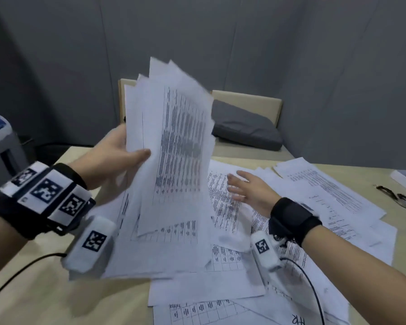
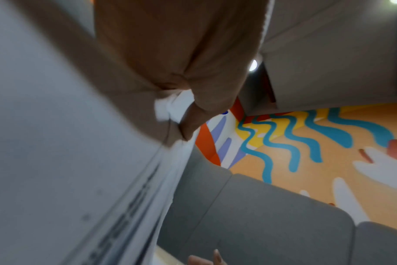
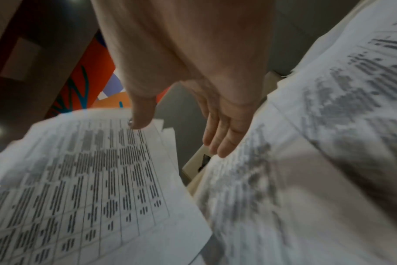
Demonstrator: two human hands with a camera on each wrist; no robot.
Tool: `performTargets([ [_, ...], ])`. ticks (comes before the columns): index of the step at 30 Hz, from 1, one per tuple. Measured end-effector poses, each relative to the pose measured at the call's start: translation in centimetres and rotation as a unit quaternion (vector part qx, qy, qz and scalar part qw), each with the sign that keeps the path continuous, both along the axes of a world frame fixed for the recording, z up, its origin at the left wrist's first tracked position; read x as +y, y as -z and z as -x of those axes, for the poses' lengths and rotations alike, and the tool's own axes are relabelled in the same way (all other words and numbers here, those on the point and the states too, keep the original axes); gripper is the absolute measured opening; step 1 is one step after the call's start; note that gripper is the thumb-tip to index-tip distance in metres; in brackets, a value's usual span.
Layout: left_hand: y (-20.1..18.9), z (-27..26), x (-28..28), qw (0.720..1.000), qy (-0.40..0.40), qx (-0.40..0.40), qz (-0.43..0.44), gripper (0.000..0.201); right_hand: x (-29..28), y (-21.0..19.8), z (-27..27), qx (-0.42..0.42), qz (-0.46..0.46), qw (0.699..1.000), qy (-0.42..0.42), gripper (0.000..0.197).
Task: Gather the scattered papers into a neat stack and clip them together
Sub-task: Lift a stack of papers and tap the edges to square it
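My left hand (image 1: 113, 156) grips a ragged bundle (image 1: 174, 146) raised above the bench (image 1: 33, 289). My right hand (image 1: 249, 191), fingers straight, reaches over loose sheets (image 1: 326, 198) beside it. Much remains ungathered; clipping not yet done.

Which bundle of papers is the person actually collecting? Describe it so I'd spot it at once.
Start at the pale wooden table strewn with printed sheets. Above its left half, the left hand grips a sheaf of papers by its left edge. Unlike the flat sheets around it, this sheaf stands raised and fanned.
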State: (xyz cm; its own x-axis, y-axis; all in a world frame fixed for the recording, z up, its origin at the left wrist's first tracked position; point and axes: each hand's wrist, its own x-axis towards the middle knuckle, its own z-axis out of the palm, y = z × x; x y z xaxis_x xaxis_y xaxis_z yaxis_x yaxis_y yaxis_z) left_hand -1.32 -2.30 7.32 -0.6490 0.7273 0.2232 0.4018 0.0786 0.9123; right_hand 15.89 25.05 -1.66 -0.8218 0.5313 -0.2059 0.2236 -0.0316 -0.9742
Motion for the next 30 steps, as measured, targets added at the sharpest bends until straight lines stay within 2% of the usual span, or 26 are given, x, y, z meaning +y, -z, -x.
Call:
performTargets([
  [3, -2.4, 0.0, 0.1, 0.998, 0.035, 0.021, -0.044, 0.061, -0.7, -3.4, 2.1, 0.017, 0.009, 0.999, -0.036, 0.144],
  [4, -2.9, 0.2, 0.3, 0.998, 0.041, 0.029, -0.049, 0.061, -1.1, -4.6, 2.8, 0.025, 0.01, 0.998, -0.05, 0.134],
  [7, -3.6, 1.2, 1.3, 0.998, 0.012, 0.031, -0.055, 0.063, -2.4, -7.7, 4.9, 0.092, 0.017, 0.995, -0.037, 0.064],
  [8, -3.7, 1.5, 1.6, 0.997, -0.011, 0.034, -0.065, 0.06, -2.5, -8.4, 5.3, 0.117, 0.015, 0.993, -0.014, 0.051],
  [11, -3.9, 2.5, 2.4, 0.985, -0.109, 0.071, -0.112, 0.043, -2.3, -10.2, 6.0, 0.185, -0.046, 0.981, 0.026, 0.035],
  [13, -3.6, 2.6, 2.6, 0.975, -0.145, 0.061, -0.159, 0.037, -2.5, -11.5, 6.0, 0.205, -0.1, 0.973, 0.029, 0.021],
  [17, -1.6, 1.9, 3.7, 0.969, -0.143, 0.031, -0.199, 0.043, -3.2, -11.9, 5.6, 0.228, -0.164, 0.956, 0.081, 0.02],
  [21, 2.4, 1.8, 4.7, 0.984, -0.117, -0.008, -0.132, 0.067, -3.3, -9.4, 4.8, 0.185, -0.173, 0.963, 0.089, 0.024],
  [25, 4.5, 1.6, 5.0, 0.987, -0.114, -0.041, -0.106, 0.061, -2.4, -7.1, 3.9, 0.151, -0.156, 0.972, 0.085, 0.028],
  [28, 4.4, 1.2, 5.4, 0.985, -0.105, -0.07, -0.121, 0.072, -2.8, -5.9, 3.9, 0.131, -0.162, 0.976, 0.062, 0.031],
  [30, 4.1, 1.1, 6.0, 0.984, -0.101, -0.07, -0.128, 0.069, -3.4, -5.7, 4.1, 0.127, -0.175, 0.975, 0.055, 0.035],
])
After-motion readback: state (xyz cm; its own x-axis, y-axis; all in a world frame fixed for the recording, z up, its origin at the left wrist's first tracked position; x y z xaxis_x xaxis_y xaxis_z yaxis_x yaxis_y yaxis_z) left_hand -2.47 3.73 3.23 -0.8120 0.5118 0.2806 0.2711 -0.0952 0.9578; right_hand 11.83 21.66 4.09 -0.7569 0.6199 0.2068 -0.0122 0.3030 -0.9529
